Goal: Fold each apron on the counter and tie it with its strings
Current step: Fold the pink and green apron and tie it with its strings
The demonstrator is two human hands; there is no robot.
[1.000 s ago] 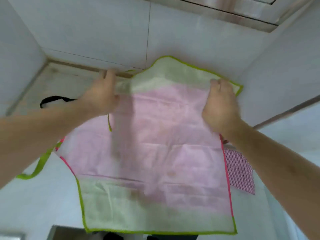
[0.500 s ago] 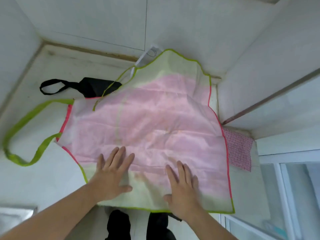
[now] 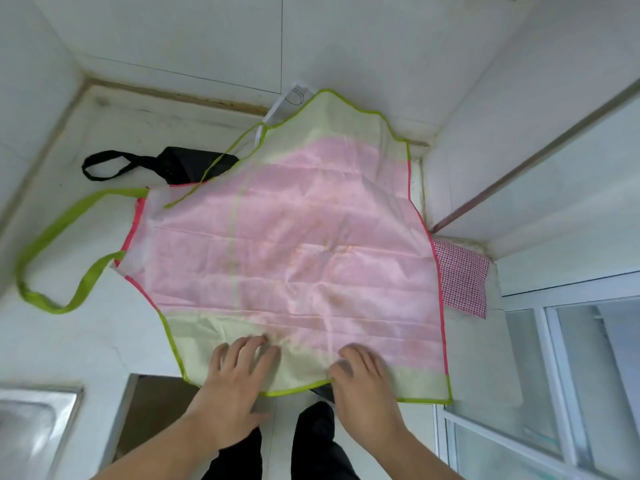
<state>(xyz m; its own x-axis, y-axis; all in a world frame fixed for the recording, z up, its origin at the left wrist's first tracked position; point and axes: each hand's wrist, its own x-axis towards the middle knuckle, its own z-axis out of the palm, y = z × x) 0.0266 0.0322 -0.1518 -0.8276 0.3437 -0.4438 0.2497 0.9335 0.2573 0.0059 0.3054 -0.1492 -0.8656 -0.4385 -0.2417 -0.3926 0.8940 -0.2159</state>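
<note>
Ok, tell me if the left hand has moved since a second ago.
Yes. The left hand came back from the apron's far edge by the wall to its near hem at the counter edge.

Pink apron (image 3: 294, 244) spread flat on the tabletop (image 3: 69, 341)

Left hand (image 3: 232, 386) and right hand (image 3: 363, 389) press its near hem, fingers slightly bent.
</note>
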